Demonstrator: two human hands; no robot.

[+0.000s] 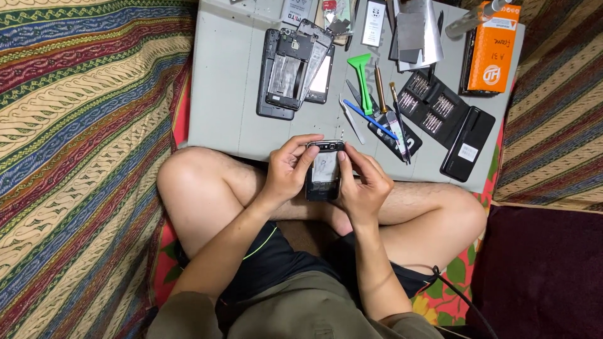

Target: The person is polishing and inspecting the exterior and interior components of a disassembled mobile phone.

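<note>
Grey work mat (pixel 220 94) up front, opened black phone frame (pixel 325 172) over lap, clamped between left hand (pixel 287 171) and right hand (pixel 363 185). Looks light, thin, fragile; best gripped by edges.

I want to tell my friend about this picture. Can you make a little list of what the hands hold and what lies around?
Left hand: grips the left side of an opened phone, thumb at its top edge.
Right hand: grips the phone's right side, a finger pressing near the top.
Where: above the person's crossed legs, at the edge of a grey mat.
On the mat: stacked phone parts, a green plastic tool, tweezers, a black case of screwdriver bits, an orange box.
Underneath: a striped blanket.
</note>
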